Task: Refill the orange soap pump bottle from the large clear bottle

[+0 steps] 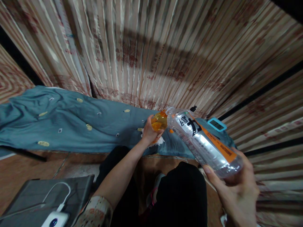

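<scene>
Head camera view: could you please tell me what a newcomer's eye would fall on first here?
The clear plastic bottle with an orange label, tilted in the right hand, its mouth meeting a small orange cup held by the left hand. Behind them, a teal cloth lies below striped curtains.

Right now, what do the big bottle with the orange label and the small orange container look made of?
The large clear bottle with the orange-and-white label, held in the right hand, looks like thin glossy plastic: see-through, with bright glare. The small translucent orange container, held in the left hand, glows amber; plastic or glass, I cannot tell which.
</scene>
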`<state>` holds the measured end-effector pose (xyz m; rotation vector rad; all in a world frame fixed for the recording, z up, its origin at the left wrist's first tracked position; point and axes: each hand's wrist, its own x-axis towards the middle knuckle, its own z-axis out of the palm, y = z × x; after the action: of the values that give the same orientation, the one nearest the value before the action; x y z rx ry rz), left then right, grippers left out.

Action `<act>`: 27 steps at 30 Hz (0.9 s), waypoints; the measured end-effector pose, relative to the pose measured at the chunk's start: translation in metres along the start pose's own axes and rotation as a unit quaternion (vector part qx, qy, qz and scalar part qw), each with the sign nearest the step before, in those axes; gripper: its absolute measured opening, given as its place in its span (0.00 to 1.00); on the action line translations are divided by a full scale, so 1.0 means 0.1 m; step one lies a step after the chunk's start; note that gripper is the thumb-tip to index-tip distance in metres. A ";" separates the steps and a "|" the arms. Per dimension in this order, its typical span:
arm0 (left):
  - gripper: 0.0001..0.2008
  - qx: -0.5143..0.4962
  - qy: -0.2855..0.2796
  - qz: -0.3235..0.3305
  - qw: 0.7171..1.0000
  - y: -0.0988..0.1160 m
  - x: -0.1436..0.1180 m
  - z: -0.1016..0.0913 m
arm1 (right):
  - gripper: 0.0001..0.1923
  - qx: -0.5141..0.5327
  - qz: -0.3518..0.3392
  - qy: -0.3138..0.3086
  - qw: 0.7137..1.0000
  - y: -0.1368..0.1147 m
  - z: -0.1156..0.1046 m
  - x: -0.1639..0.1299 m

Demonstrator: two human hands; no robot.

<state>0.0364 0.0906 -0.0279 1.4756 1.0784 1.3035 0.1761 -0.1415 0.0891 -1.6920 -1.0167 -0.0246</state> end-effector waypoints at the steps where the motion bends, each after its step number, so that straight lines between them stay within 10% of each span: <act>1: 0.45 -0.001 0.001 0.001 1.000 0.00 0.00 0.00 | 0.51 0.001 -0.003 -0.001 1.000 0.00 0.00 0.00; 27: 0.44 0.009 -0.002 -0.003 1.000 0.02 0.00 0.00 | 0.49 0.023 -0.005 0.003 1.000 0.03 0.04 -0.06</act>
<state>0.0365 0.0906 -0.0263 1.4856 1.0934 1.2896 0.1723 -0.1417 0.0820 -1.6436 -1.0152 -0.0122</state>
